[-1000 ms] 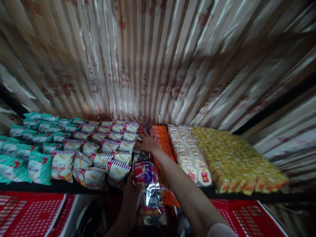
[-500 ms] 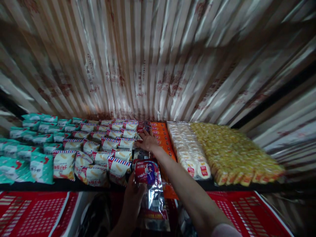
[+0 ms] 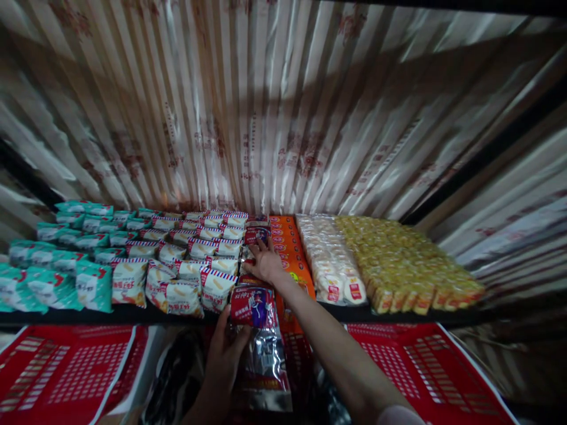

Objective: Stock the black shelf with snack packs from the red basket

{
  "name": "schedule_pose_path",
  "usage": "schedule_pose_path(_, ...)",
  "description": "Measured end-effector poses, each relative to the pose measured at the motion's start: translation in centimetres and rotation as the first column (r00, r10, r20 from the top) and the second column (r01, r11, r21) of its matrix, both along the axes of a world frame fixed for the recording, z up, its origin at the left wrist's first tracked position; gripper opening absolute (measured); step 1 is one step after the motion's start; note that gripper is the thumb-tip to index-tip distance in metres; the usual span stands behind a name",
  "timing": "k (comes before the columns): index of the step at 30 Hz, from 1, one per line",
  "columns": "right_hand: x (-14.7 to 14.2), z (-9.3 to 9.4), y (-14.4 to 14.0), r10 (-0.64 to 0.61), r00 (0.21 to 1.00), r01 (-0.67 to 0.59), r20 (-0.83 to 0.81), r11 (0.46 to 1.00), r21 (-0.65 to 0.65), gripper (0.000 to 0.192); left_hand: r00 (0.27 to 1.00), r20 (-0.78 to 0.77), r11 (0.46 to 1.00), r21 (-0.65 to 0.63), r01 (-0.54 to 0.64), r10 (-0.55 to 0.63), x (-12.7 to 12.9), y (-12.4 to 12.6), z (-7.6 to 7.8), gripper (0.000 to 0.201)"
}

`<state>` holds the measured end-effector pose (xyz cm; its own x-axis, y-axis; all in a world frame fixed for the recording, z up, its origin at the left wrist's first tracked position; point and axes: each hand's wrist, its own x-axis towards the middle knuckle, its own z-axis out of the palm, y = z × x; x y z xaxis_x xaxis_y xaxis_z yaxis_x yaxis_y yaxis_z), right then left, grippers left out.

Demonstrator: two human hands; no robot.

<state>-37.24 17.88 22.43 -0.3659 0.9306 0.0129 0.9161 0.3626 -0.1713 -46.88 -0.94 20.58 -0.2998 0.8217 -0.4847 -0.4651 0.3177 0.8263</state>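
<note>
So I'm restocking the snack shelf point(image 3: 266, 316) here, and I'm mid-way through slotting packets into the narrow dark-red row. My left hand point(image 3: 224, 360) is gripping a stack of red-and-silver snack packets point(image 3: 261, 348), fingers wrapped round the left edge, holding them upright just below the shelf's front lip with the top packet poking up over it. My right hand point(image 3: 264, 261) is reaching deeper in, lying flat and open, palm down, on the packets already in that row point(image 3: 257, 233), pressing them back rather than grabbing anything.

That row is squeezed between the striped-top cracker bags point(image 3: 190, 271) on its left and the orange packs point(image 3: 287, 248) on its right, so there's not much wiggle room. Further left are the teal bags point(image 3: 66, 277), and off to the right the pale wafer packs point(image 3: 330, 265) and the yellow ones point(image 3: 398, 265). Red crates point(image 3: 66, 372) are sitting underneath.

My guess at the next bit: I'll need to keep the back ones pushed down and flat, then feed the next packet in from the front without knocking the cracker bags, which are already leaning a bit loose at the edge.
</note>
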Motion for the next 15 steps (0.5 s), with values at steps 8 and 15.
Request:
schedule_pose_path(8, 0.6, -0.7, -3.7, 0.028, 0.999, -0.027, 0.026, 0.999, -0.039, 0.064, 0.996, 0.089, 0.995, 0.094, -0.026, 0.018, -0.5, -2.9, 1.1, 0.077)
schedule_pose_path(15, 0.8, -0.9, -8.2, 0.019, 0.994, -0.008, 0.108, 0.994, -0.106, 0.055, 0.999, 0.029, 0.997, 0.079, -0.020, 0.018, -2.0, -4.0, 3.1, 0.076)
